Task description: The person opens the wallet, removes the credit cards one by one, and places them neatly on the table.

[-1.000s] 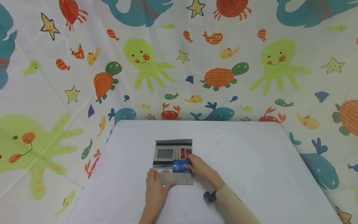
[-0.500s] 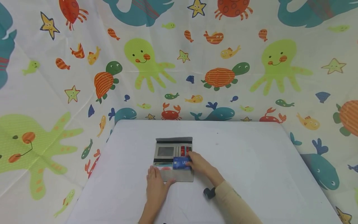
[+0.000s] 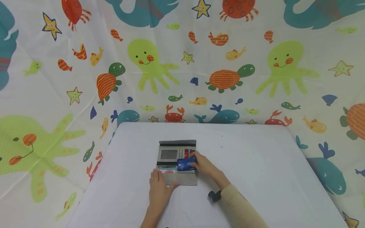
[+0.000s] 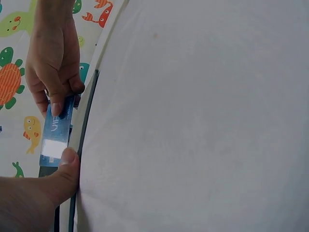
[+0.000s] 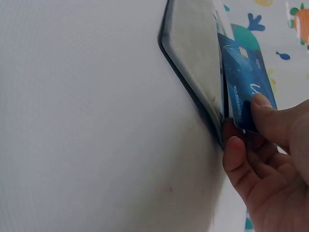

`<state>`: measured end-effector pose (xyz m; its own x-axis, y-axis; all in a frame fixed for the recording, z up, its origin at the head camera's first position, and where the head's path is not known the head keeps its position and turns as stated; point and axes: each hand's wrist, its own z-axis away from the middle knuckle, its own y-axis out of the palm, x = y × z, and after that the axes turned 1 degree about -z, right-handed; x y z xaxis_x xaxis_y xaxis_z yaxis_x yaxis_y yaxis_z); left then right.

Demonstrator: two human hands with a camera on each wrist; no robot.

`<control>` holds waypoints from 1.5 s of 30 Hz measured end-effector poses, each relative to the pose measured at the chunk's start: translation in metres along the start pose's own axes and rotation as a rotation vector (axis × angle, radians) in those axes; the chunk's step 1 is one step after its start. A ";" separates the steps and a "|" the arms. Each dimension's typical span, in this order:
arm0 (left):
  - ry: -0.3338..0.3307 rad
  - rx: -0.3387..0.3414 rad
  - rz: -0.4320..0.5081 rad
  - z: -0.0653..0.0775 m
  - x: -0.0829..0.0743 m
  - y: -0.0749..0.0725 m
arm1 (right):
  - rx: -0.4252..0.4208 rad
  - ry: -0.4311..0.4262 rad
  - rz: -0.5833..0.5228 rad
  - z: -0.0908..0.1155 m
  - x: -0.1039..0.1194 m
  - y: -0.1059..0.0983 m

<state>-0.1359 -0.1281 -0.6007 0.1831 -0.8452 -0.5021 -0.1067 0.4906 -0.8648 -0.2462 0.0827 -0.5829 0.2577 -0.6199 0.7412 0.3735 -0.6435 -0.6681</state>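
Note:
An unfolded grey wallet [image 3: 185,179] lies on the white table. Between thumb and fingers, my right hand [image 3: 206,165] pinches the right end of a blue card [image 3: 184,164] marked VIP. The card sits slightly tilted over the wallet's lower right pocket, its face showing in both wrist views. My left hand [image 3: 159,191] rests on the wallet's lower left corner with fingers extended, its thumb [image 4: 67,166] along the near edge. Left of the blue card, a pale card with a pink patch [image 3: 168,171] shows in its pocket. Red cards [image 3: 186,153] fill the upper right slots.
A dark window pocket [image 3: 169,154] is on the wallet's upper left. By the right sleeve [image 3: 239,205] a small black device [image 3: 214,196] is visible at the wrist. A curtain [image 3: 182,72] printed with sea animals hangs behind the table.
The wallet has shifted slightly away from me. The blue card, pinched by my right hand, has risen a little from the lower right pocket and tilted. My left hand stays on the wallet.

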 end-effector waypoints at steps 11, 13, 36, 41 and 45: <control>-0.034 -0.011 0.019 0.001 0.002 0.004 | -0.160 0.122 -0.210 0.001 -0.020 -0.021; -0.041 -0.013 0.026 0.000 0.001 0.004 | -0.181 0.136 -0.237 0.000 -0.025 -0.029; -0.051 0.017 0.031 0.000 0.000 0.001 | -0.480 0.325 -0.356 -0.024 -0.066 -0.073; -0.052 0.018 0.026 -0.001 0.000 0.001 | -0.520 0.365 -0.352 -0.035 -0.069 -0.069; -0.055 0.022 0.021 -0.002 0.001 0.001 | -0.554 0.376 -0.280 -0.042 -0.068 -0.066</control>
<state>-0.1378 -0.1285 -0.6021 0.2343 -0.8223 -0.5186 -0.0899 0.5128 -0.8538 -0.3259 0.1477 -0.5919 -0.1424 -0.4466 0.8833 -0.1511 -0.8721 -0.4654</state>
